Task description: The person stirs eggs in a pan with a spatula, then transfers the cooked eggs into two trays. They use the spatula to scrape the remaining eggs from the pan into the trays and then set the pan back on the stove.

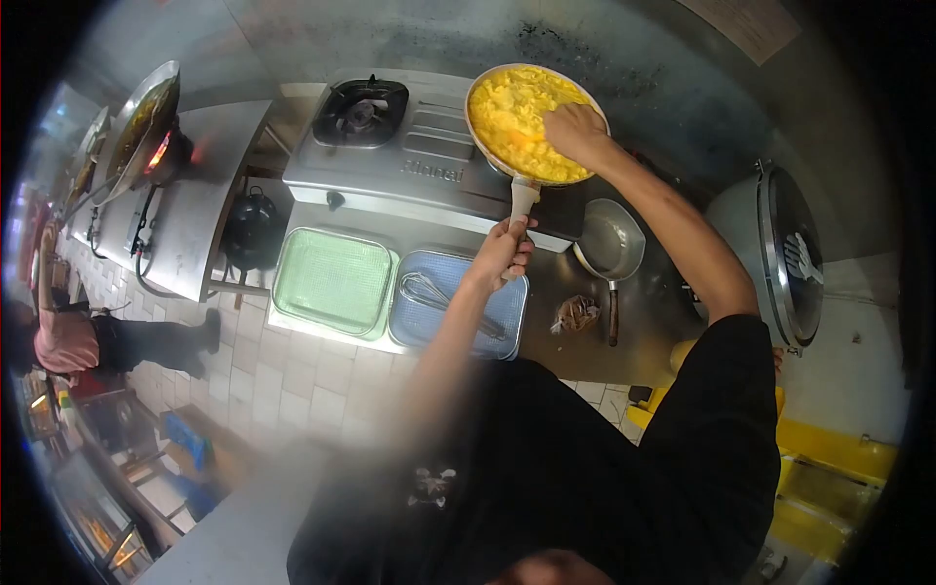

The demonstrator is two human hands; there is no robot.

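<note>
A frying pan (471,120) full of yellow scrambled egg (522,102) sits over the right side of the Rinnai gas stove. My left hand (502,255) is wrapped round the pan's pale handle (524,200). Over the right part of the egg, my right hand (575,134) is closed with its knuckles up; whatever its fingers grip is hidden. Below my left hand, a whisk (450,304) lies in a blue basket tray (517,341). Beside that stands a green basket tray (331,280).
The stove (434,200) has a left burner (363,115). To the right are a small saucepan (611,244), a plastic bag of brown stuff (575,314) and a large lidded pot (746,219). At far left, a wok (146,117) sits over flame near another person (73,341).
</note>
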